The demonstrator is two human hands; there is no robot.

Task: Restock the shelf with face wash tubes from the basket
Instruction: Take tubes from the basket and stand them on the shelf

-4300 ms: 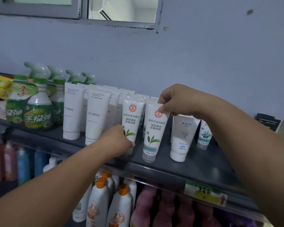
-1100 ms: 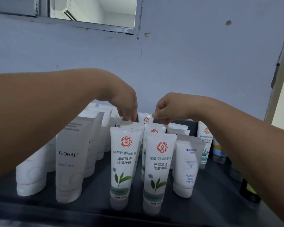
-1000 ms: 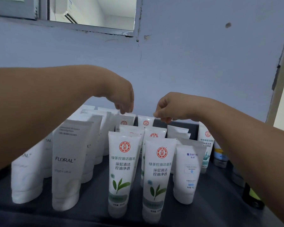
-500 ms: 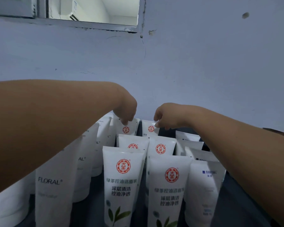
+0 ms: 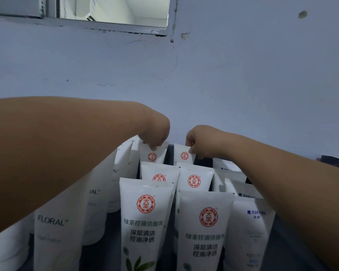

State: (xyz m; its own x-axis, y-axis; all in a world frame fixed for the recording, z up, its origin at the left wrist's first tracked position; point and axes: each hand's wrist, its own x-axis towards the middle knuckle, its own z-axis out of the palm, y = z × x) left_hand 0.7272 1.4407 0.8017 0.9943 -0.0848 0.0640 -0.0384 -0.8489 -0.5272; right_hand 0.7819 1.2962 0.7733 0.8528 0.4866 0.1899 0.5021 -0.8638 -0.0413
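White face wash tubes with a red round logo stand cap-down in two rows on the dark shelf (image 5: 114, 249). My left hand (image 5: 157, 133) pinches the top edge of the rearmost left tube (image 5: 153, 155). My right hand (image 5: 201, 141) pinches the top edge of the rearmost right tube (image 5: 183, 155). Both of these tubes stand upright at the back of the shelf near the wall. In front of them stand two middle tubes (image 5: 194, 180) and two front tubes (image 5: 145, 222). The basket is out of view.
White FLORAL tubes (image 5: 57, 227) fill the shelf to the left, under my left forearm. White tubes with a blue label (image 5: 250, 227) stand to the right. A pale blue wall (image 5: 223, 85) rises right behind the shelf, with a window frame (image 5: 110, 26) above.
The camera has moved closer and lower over the rows. Both hands have come down onto the rearmost pair of tubes and hold their top edges, staying there over the last half second.
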